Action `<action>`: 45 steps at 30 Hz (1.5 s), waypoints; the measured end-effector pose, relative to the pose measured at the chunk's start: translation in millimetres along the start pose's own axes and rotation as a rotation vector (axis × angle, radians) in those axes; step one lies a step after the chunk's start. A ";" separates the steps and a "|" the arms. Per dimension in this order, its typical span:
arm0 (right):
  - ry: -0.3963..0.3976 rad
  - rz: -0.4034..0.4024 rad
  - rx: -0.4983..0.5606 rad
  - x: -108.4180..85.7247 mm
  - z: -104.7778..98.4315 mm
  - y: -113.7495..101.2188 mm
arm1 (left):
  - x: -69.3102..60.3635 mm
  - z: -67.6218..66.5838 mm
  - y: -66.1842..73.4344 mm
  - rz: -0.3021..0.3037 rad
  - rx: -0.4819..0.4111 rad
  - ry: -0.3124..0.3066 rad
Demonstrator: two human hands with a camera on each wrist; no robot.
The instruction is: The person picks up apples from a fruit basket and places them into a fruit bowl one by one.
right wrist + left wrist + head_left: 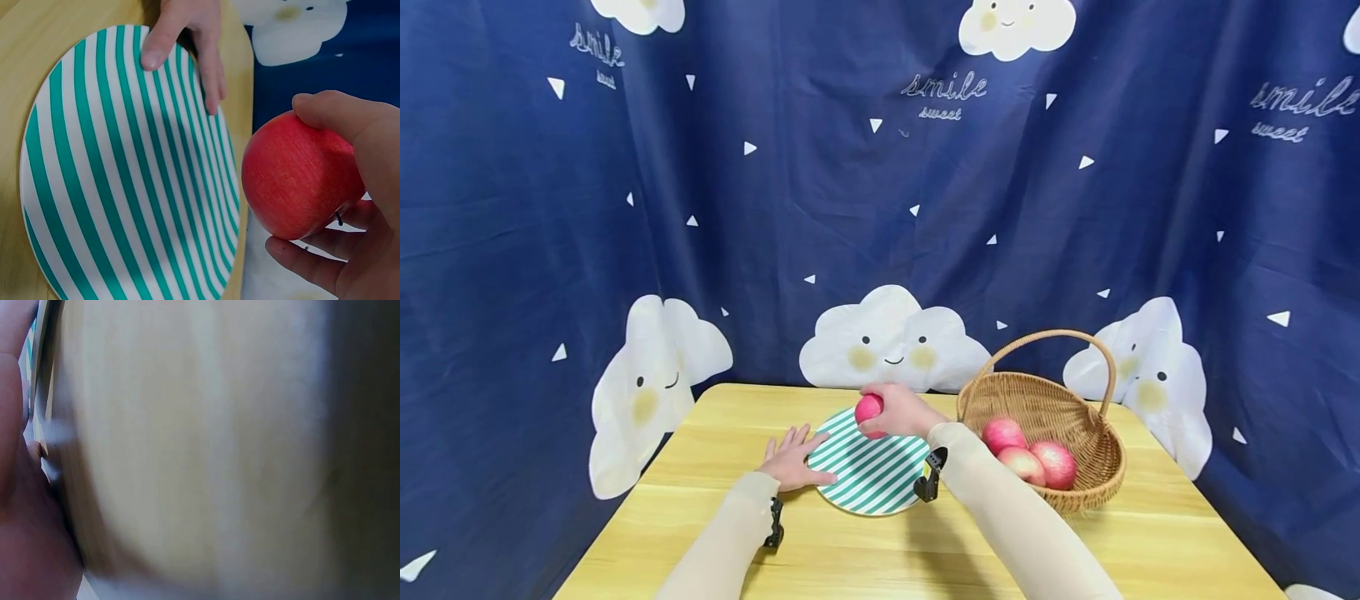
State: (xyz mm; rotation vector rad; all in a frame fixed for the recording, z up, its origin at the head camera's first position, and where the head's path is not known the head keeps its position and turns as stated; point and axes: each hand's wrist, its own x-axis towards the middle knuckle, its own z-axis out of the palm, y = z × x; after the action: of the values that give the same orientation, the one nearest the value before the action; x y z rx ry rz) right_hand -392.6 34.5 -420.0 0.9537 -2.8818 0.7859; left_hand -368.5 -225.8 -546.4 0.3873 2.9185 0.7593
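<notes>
A red apple (pixel 300 178) with a short dark stem is held in my right hand (pixel 904 410), thumb on one side and fingers on the other. It hangs above the far part of a round placemat (pixel 868 475) with green and white stripes. My left hand (pixel 793 463) rests at the mat's left edge, fingers spread and thumb lying on the stripes, as the right wrist view also shows. In the left wrist view mostly blurred tabletop appears, with part of the left hand (pixel 25 506) at the left side.
A wicker basket (pixel 1101 467) with a tall arched handle stands on the right of the wooden table (pixel 827 554). Several red apples (pixel 1055 464) lie inside it. A dark blue curtain (pixel 820 200) with clouds hangs right behind the table.
</notes>
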 end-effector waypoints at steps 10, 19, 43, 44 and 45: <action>0.005 0.052 -0.024 14.4 10.4 8.7 | 5.6 6.4 -6.4 0.000 0.010 0.014; -0.009 0.076 -0.078 26.1 21.4 12.2 | -2.5 0.2 2.3 0.010 -0.006 0.011; -0.013 0.152 -0.143 31.9 45.5 15.9 | -2.9 -2.5 5.8 -0.002 0.040 0.013; -0.011 0.156 -0.145 32.3 46.3 16.1 | -2.9 -2.6 5.9 -0.004 0.044 0.006; -0.012 0.161 -0.147 32.6 47.2 16.2 | -2.5 -2.3 5.5 -0.006 0.049 0.003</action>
State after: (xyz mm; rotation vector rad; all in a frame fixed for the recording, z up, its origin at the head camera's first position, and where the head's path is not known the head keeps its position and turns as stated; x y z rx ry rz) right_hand -421.4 5.7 -463.5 0.7222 -3.0058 0.5667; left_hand -365.3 -222.9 -541.6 0.3824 2.9441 0.6895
